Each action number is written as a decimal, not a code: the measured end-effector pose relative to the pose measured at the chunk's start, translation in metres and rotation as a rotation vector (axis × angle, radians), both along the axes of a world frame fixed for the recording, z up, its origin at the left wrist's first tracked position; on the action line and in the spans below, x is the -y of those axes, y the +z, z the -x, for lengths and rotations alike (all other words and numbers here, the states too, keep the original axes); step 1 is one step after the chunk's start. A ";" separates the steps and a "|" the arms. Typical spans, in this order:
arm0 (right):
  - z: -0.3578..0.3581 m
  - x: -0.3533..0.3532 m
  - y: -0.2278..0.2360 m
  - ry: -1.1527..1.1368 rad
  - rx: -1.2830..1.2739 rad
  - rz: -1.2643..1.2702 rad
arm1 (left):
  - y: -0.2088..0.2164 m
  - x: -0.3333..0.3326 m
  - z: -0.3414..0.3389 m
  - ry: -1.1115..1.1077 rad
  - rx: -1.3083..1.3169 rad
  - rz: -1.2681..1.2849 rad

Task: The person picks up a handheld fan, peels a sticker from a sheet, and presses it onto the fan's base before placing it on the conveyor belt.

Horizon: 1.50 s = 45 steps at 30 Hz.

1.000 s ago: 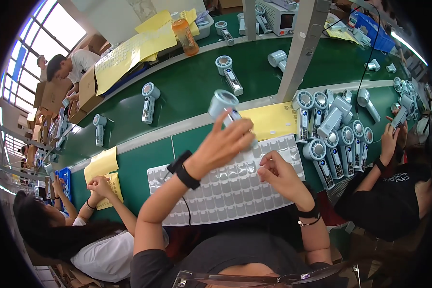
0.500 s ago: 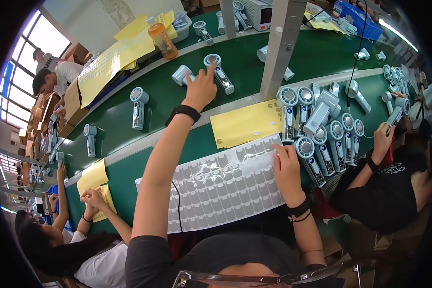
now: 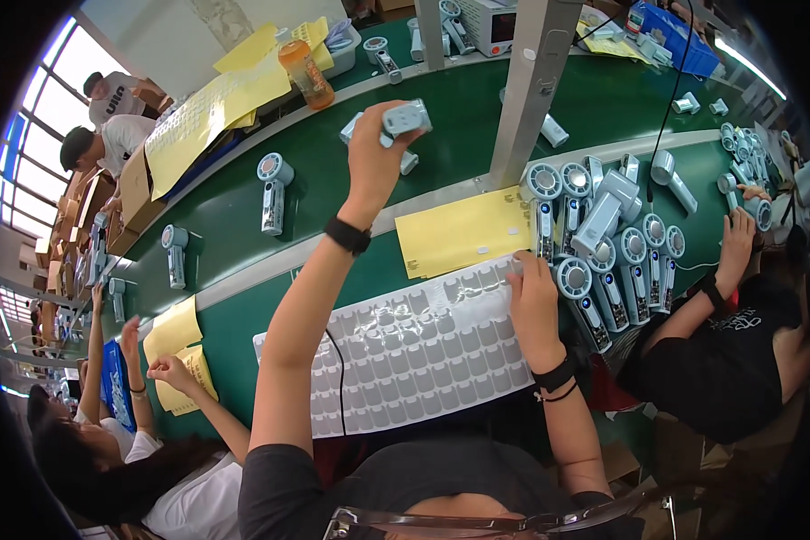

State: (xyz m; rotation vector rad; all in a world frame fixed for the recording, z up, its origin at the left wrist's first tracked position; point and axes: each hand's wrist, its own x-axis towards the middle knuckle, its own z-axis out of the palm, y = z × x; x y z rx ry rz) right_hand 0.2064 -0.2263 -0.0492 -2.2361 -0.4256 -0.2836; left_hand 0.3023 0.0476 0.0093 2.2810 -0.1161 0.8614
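Note:
My left hand [image 3: 374, 166] is closed round a pale blue-grey handheld fan [image 3: 409, 118], raised over the green conveyor belt with one end toward me. Partly hidden behind this hand, another fan [image 3: 348, 129] lies on the belt. In front of me is a white sheet of grey labels [image 3: 423, 360], rows of them under a glossy surface. My right hand [image 3: 535, 301] rests at the sheet's upper right corner, fingers curled and close together; whatever is between the fingertips is too small to make out. Beside it stands a cluster of handheld fans [image 3: 588, 310], several with blue lights.
Yellow sheets [image 3: 459, 236] lie beyond the label sheet. A metal post [image 3: 524, 99] rises at the belt's near edge, and a black cable [image 3: 662, 117] hangs to its right. More fans [image 3: 273, 193] lie along the belt. Co-workers sit on my left and right [image 3: 711, 360].
My left hand, which was reaching to a fan on the belt, has taken hold of it and lifted it. The other belt fans have shifted right. My right hand has barely moved.

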 end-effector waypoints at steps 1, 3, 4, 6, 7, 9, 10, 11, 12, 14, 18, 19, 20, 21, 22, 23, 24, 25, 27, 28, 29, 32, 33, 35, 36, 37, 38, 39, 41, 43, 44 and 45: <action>0.000 -0.001 -0.001 0.006 0.000 -0.001 | 0.005 0.001 0.011 -0.106 0.029 0.313; 0.000 -0.001 -0.004 0.010 0.001 0.020 | 0.017 0.010 0.039 -0.214 0.060 0.626; 0.000 -0.001 -0.005 0.016 0.001 0.030 | 0.024 0.019 0.058 -0.319 0.035 1.041; -0.002 -0.002 -0.008 0.018 0.036 0.020 | 0.024 0.032 0.090 -0.418 0.019 1.453; -0.003 -0.002 -0.009 0.009 0.068 0.012 | 0.019 0.037 0.102 -0.353 -0.037 1.517; -0.001 -0.003 -0.006 0.010 0.104 0.001 | 0.010 0.051 0.125 -0.282 -0.084 1.576; 0.003 -0.003 -0.001 0.022 0.071 -0.066 | 0.005 0.058 0.135 -0.160 -0.197 1.339; 0.007 -0.002 0.006 0.033 0.038 -0.132 | -0.001 0.065 0.143 -0.042 -0.304 1.098; 0.012 0.000 0.015 0.043 0.004 -0.197 | -0.010 0.070 0.151 -0.036 -0.297 1.098; 0.019 0.009 0.044 0.148 -0.236 -0.400 | -0.026 0.077 0.165 -0.319 -0.156 0.891; 0.029 0.023 0.097 0.359 -0.752 -0.773 | 0.003 0.088 0.182 -0.302 -0.144 0.070; 0.030 0.022 0.108 0.409 -0.782 -0.746 | 0.002 0.090 0.184 -0.306 -0.144 0.071; 0.031 0.020 0.113 0.458 -0.812 -0.717 | 0.000 0.092 0.186 -0.332 -0.145 0.086; 0.031 0.018 0.115 0.453 -0.812 -0.717 | -0.002 0.093 0.189 -0.358 -0.146 0.102; 0.030 0.015 0.116 0.448 -0.806 -0.688 | -0.003 0.094 0.189 -0.382 -0.147 0.116; 0.029 0.012 0.117 0.442 -0.800 -0.658 | -0.003 0.095 0.190 -0.384 -0.147 0.117; 0.029 0.011 0.118 0.438 -0.795 -0.629 | -0.004 0.097 0.190 -0.395 -0.157 0.132; 0.030 0.010 0.119 0.436 -0.796 -0.629 | -0.004 0.098 0.190 -0.406 -0.167 0.146; 0.031 0.008 0.120 0.435 -0.784 -0.644 | -0.004 0.099 0.191 -0.416 -0.178 0.161; 0.032 0.008 0.120 0.434 -0.777 -0.653 | -0.003 0.099 0.191 -0.416 -0.181 0.159; 0.032 0.008 0.119 0.433 -0.779 -0.653 | -0.002 0.099 0.191 -0.416 -0.183 0.156; 0.031 0.008 0.117 0.424 -0.752 -0.596 | 0.001 0.100 0.191 -0.408 -0.176 0.131; 0.031 0.008 0.117 0.424 -0.753 -0.596 | 0.002 0.100 0.191 -0.401 -0.165 0.109; 0.031 0.009 0.118 0.426 -0.748 -0.581 | 0.002 0.101 0.191 -0.393 -0.154 0.087; 0.031 0.009 0.118 0.427 -0.746 -0.574 | 0.002 0.101 0.191 -0.396 -0.160 0.095; 0.031 0.009 0.118 0.427 -0.746 -0.573 | 0.002 0.101 0.191 -0.399 -0.164 0.102; 0.031 0.009 0.117 0.432 -0.740 -0.574 | 0.002 0.101 0.191 -0.403 -0.169 0.109; 0.031 0.009 0.117 0.436 -0.734 -0.575 | 0.003 0.101 0.191 -0.403 -0.169 0.110; 0.031 0.009 0.117 0.439 -0.727 -0.575 | 0.003 0.100 0.190 -0.406 -0.164 0.103; 0.031 0.008 0.117 0.435 -0.716 -0.566 | 0.003 0.100 0.190 -0.408 -0.162 0.100; 0.032 0.008 0.117 0.432 -0.710 -0.562 | 0.003 0.100 0.190 -0.410 -0.166 0.102; 0.032 0.007 0.118 0.431 -0.709 -0.563 | 0.003 0.100 0.190 -0.413 -0.170 0.104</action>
